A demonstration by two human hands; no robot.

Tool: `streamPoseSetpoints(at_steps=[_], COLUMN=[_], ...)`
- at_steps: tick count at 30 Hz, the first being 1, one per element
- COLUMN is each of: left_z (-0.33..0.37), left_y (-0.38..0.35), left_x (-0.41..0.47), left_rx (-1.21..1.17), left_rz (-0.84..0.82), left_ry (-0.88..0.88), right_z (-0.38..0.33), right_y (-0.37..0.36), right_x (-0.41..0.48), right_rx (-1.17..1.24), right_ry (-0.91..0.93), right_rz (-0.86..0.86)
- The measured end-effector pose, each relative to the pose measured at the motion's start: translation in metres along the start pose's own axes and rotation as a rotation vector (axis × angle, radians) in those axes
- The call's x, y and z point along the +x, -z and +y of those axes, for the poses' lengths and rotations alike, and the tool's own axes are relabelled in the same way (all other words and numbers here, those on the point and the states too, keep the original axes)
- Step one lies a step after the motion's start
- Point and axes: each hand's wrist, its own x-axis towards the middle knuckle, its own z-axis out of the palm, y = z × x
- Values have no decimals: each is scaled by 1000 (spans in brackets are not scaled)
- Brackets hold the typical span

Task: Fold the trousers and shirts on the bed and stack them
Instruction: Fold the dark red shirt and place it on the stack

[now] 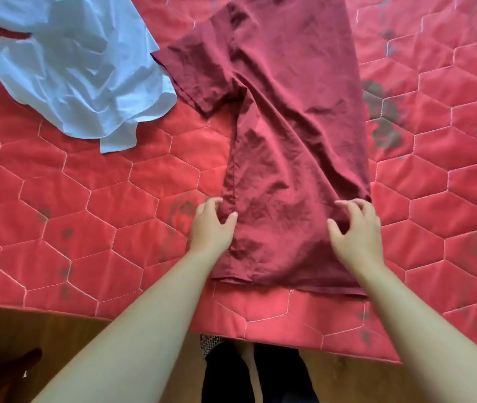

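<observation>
A dark red shirt [283, 135] lies lengthwise on the bed, folded into a narrow strip with one short sleeve sticking out to the left. Its hem is near the bed's front edge. My left hand [211, 225] rests at the shirt's left edge near the hem, fingers curled and apart, touching the cloth. My right hand [356, 228] hovers at the shirt's right edge, fingers spread and bent. Neither hand has cloth pinched in it. A crumpled light blue shirt [77, 65] lies unfolded at the upper left.
The bed is covered by a red quilt [86, 222] with hexagon stitching and faded grey patches. Its front edge runs along the bottom, with wooden floor [56, 344] below. My legs in dark trousers [260, 373] stand against the bed.
</observation>
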Motion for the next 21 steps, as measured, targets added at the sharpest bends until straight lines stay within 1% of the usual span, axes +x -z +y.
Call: streamPoseSetpoints(at_steps=[1, 2, 4, 6, 9, 10, 12, 15, 18, 21], left_z=[7, 11, 16, 16, 16, 18, 26, 43, 63, 87], left_y=[-6, -13, -23, -26, -19, -13, 4, 33, 59, 77], left_x=[9, 17, 28, 30, 32, 38, 62, 119, 180, 239], left_rx=[11, 22, 57, 127, 204, 191, 144, 118, 121, 155], left_rz=[1, -6, -20, -55, -118, -102, -12, 115, 211, 269], left_ry=[16, 38, 75, 89, 84, 76, 41, -9, -65, -201], right_z=[5, 6, 0, -16, -46, -57, -81, -117, -147, -167], right_y=[0, -1, -6, -11, -15, -16, -19, -27, -39, -55], right_x=[9, 18, 33, 47, 72, 83, 107, 148, 189, 227], right_rx=[-3, -1, 18, 61, 113, 119, 121, 118, 98, 75], right_ry=[-3, 34, 162, 259, 347, 376, 419, 451, 445, 397], right_rz=[2, -1, -30, -68, -109, -120, -122, -106, -103, -48])
